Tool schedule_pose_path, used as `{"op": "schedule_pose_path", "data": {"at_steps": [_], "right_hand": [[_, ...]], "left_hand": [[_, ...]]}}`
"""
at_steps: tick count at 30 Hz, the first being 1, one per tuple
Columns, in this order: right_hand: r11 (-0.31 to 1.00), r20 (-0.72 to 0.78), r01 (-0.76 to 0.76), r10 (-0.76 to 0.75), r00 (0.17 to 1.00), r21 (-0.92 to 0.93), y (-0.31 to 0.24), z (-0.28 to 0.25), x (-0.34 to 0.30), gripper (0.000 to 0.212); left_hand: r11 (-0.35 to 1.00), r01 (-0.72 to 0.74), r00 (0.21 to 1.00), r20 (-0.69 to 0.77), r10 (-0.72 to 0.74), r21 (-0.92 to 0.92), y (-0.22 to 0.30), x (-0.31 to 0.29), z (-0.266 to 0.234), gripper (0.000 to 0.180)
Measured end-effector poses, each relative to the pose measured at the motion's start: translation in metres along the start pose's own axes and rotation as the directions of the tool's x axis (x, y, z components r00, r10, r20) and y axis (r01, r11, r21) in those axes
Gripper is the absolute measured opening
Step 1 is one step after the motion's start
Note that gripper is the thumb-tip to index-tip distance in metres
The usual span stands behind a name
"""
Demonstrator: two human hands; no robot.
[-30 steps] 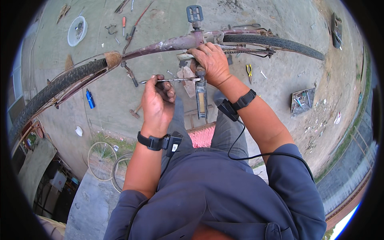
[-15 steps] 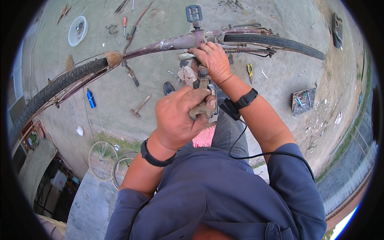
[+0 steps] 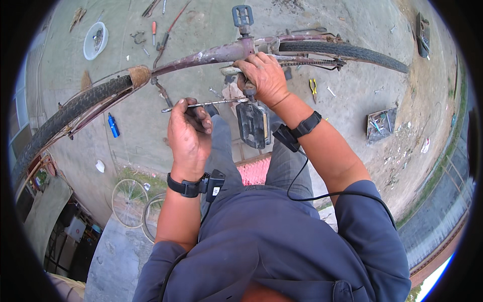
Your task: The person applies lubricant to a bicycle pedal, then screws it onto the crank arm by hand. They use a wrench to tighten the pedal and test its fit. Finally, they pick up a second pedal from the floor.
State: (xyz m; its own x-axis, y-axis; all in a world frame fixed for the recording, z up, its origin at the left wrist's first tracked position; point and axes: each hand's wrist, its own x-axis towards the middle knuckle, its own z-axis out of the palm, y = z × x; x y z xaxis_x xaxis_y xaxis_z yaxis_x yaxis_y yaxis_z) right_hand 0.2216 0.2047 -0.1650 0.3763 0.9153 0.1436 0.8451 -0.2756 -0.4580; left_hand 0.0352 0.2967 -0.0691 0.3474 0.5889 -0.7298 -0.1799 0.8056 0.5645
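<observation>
Metal crank (image 3: 249, 91) is partly hidden by the right hand (image 3: 265, 79).

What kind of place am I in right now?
It looks like an outdoor bicycle repair spot, perhaps a yard. A worn purple bicycle stretches across the view, a red-handled screwdriver lies on the ground beyond it, and a loose spoked wheel sits off to the left.

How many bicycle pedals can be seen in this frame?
2. The far pedal is at the top, beyond the purple bicycle frame; the near pedal is just below the right hand, by the wrench. Neither is hidden.
</observation>
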Motion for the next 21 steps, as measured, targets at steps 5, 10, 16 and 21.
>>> {"op": "schedule_pose_path", "data": {"at_steps": [5,10,16,21], "right_hand": [[0.999,-0.031,0.033,-0.034,0.999,-0.011,0.002,0.0,0.001,0.036],[0.999,-0.037,0.038,-0.039,0.999,-0.019,0.002,0.0,0.0,0.036],[1.0,0.022,-0.007,0.007,1.0,0.011,0.001,0.001,-0.001,0.042],[1.0,-0.004,0.028,-0.028,1.0,-0.003,0.003,0.0,0.0,0.036]], "left_hand": [[0.981,0.14,0.989,0.057,-0.134,-0.133,-0.013,0.012,-0.007,0.019],[0.935,0.264,0.963,0.118,-0.242,-0.236,-0.028,0.027,-0.008,0.015],[0.938,0.292,0.952,0.149,-0.267,-0.187,-0.025,0.036,-0.008,0.016],[0.969,0.228,0.969,0.123,-0.216,-0.091,-0.019,0.029,-0.001,0.016]]}}
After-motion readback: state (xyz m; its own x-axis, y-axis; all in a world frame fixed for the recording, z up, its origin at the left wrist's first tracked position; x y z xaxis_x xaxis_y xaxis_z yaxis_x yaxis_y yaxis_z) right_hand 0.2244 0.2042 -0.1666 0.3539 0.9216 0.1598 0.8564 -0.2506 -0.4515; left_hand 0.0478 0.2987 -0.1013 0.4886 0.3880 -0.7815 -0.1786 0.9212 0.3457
